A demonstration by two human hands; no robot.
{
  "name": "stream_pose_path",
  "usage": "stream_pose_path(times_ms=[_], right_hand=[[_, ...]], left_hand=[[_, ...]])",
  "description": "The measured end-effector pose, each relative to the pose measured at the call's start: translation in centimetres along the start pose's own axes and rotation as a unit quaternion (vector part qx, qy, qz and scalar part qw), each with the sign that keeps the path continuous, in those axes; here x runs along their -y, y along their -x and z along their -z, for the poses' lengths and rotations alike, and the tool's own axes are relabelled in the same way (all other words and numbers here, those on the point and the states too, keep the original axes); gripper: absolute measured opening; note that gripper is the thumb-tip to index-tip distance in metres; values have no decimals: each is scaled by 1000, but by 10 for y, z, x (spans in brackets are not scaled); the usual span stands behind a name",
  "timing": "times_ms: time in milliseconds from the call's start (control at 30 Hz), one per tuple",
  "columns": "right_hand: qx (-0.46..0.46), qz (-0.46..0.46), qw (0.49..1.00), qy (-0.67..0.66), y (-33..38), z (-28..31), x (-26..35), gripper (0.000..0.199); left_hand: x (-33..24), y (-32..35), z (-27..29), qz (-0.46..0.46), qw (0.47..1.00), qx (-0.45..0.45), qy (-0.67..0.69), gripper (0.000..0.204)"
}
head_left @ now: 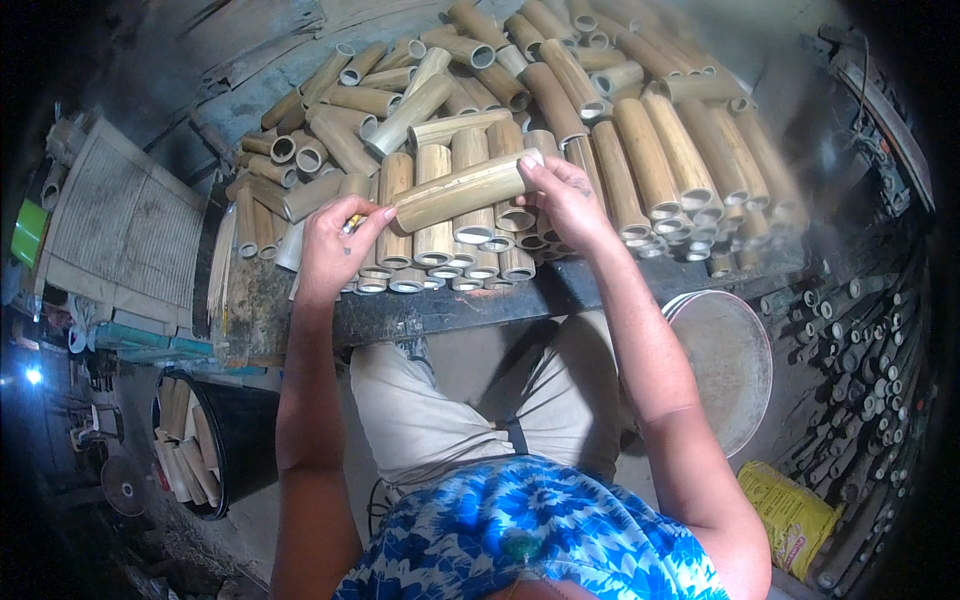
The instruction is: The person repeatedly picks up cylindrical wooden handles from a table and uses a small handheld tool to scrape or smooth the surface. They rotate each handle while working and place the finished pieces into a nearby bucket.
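Observation:
Between my two hands a bamboo tube [458, 193] is held up at a slant, its right end higher than its left. My right hand [563, 195] is closed round the right end, thumb on top. The fingers of my left hand [342, 240] pinch the tube's left end. A small yellow and dark object [352, 224], too small to name, is tucked in that same left hand. Just behind and below the held piece, stacked bamboo tubes [433, 205] lie with their open ends toward me on the dark wooden bench [380, 318].
A loose heap of bamboo tubes [400, 110] covers the bench's back. A black bucket [250, 440] of bamboo pieces stands at left, a round pale bucket [735, 365] by my right arm. Long bamboo poles [850, 370] and a yellow sack [790, 510] lie at right.

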State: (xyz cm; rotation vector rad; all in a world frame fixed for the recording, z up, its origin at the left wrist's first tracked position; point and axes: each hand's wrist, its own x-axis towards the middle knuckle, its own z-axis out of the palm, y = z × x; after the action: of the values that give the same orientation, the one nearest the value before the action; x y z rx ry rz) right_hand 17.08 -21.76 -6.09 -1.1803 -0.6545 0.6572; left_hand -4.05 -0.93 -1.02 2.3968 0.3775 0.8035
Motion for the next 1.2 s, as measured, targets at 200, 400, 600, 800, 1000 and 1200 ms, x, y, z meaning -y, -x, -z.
stream_pose_path(times_ms=[200, 400, 600, 800, 1000, 1200], right_hand=[[-8, 3, 1000, 3, 1, -1, 0, 33], [-13, 5, 1000, -1, 1, -2, 1, 34], [-38, -3, 999, 17, 2, -2, 0, 36], [-44, -6, 999, 20, 1, -5, 4, 36], [-23, 9, 1000, -9, 3, -5, 5, 34], [-34, 4, 999, 6, 4, -7, 7, 34]], left_hand=[[-2, 0, 0, -4, 1000, 0, -4, 19], [-3, 1, -1, -5, 1000, -1, -8, 19], [5, 1, 1, -54, 999, -4, 3, 17], [19, 2, -2, -83, 996, -30, -9, 20], [20, 3, -3, -93, 995, -22, -9, 17], [22, 2, -3, -96, 995, -19, -11, 17]])
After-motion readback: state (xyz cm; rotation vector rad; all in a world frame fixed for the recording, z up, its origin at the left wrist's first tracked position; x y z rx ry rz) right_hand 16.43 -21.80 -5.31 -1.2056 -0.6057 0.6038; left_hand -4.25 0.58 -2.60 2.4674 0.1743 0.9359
